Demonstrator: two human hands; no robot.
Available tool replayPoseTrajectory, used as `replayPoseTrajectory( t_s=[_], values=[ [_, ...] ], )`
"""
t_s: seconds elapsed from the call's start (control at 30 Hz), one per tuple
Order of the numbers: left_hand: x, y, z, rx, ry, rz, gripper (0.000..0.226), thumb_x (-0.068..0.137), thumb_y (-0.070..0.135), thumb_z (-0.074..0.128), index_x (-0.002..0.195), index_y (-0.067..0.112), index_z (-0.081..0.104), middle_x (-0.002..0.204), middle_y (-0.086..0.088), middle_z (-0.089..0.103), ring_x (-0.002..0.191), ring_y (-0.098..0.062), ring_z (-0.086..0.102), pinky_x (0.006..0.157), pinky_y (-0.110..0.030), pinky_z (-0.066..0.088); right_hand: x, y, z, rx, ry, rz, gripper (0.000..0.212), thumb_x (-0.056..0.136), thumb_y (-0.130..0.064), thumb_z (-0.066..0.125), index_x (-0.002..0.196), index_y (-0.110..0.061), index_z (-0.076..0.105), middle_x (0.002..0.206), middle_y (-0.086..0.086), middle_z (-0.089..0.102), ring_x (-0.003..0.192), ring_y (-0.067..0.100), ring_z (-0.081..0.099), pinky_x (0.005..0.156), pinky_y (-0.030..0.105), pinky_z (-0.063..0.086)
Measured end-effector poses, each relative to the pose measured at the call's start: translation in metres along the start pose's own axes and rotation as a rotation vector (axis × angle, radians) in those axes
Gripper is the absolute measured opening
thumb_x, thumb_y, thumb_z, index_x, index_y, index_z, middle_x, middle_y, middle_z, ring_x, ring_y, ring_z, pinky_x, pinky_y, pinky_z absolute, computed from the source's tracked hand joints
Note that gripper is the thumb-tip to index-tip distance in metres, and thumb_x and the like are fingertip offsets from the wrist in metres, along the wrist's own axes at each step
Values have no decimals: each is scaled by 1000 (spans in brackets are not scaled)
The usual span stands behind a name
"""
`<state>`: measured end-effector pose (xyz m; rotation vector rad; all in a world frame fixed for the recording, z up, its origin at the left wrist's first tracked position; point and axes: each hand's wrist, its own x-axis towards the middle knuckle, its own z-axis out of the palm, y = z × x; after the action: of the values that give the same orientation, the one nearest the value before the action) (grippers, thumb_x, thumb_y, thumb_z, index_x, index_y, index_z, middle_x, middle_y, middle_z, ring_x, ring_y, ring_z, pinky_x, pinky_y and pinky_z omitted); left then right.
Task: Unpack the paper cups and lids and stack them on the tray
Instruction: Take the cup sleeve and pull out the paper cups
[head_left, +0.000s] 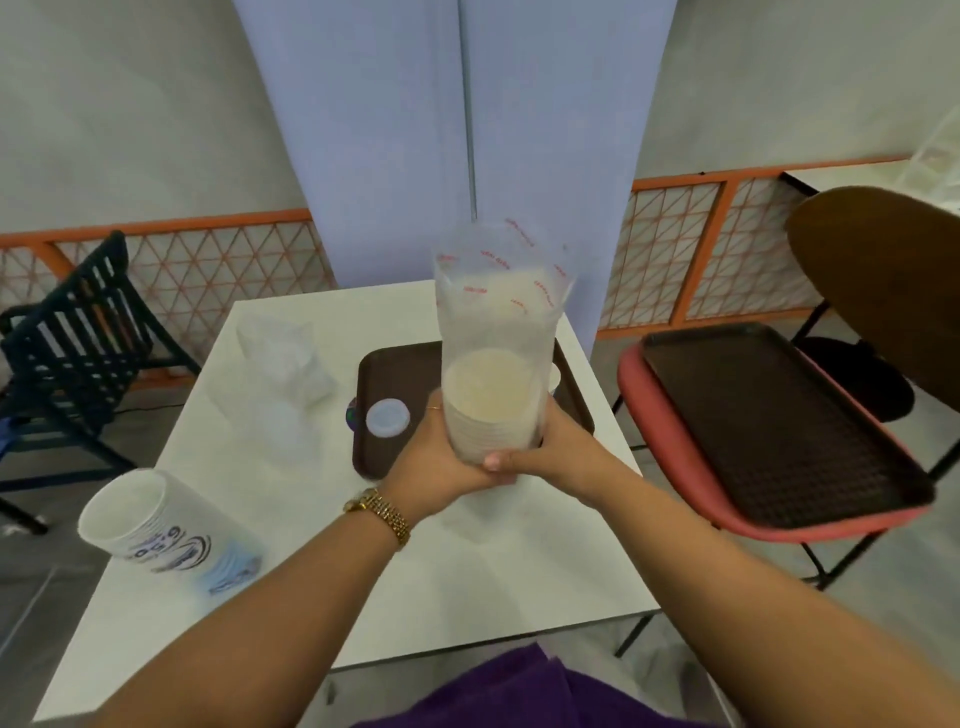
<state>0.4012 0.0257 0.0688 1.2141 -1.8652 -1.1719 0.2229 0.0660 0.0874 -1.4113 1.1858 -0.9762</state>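
Here both hands' fingers (497, 460) clasp a clear sleeve (498, 332) — stacked lids (491, 410) inside.

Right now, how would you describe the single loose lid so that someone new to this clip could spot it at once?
Start at the white table and find the brown tray on it, behind the hands. The loose lid lies flat near that tray's left edge, just left of the left hand. It is a lone, round, translucent white disc, unlike the bagged stack held upright beside it.

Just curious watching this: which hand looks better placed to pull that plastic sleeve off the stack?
Probably the right hand: the left hand cups the base of the lid stack, while the right only grips its side, so it seems freer to reach up for the plastic sleeve.
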Motion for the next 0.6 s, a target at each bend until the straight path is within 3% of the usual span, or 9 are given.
replayPoseTrajectory(
  t_s=[0.27, 0.47, 0.6],
  values=[
    [-6, -37, 15, -60, 2, -3, 106, 51, 35, 96, 139, 22, 39, 128, 9, 58, 121, -10, 55, 96, -32, 53, 8, 27, 8, -80, 47, 66, 92, 63, -21, 91, 139, -24, 40, 134, -7, 56, 125, 6, 53, 105, 38, 47],
    [-12, -70, 30, -68, -40, -117, 111, 51, 38, 93, 142, 24, 31, 130, 12, 53, 120, -4, 52, 84, -11, 49, 10, 50, 15, -106, 33, 128, 97, 57, -36, 90, 139, -28, 38, 135, -10, 53, 124, 5, 50, 100, 29, 47],
    [-15, -95, 39, 12, -103, -185, 104, 57, 36, 91, 142, 22, 33, 127, 12, 50, 111, -1, 50, 75, 3, 41, 7, 70, 20, -122, 2, 172, 97, 57, -21, 92, 139, -26, 39, 134, -9, 54, 123, 4, 51, 96, 26, 49]
  ],
)
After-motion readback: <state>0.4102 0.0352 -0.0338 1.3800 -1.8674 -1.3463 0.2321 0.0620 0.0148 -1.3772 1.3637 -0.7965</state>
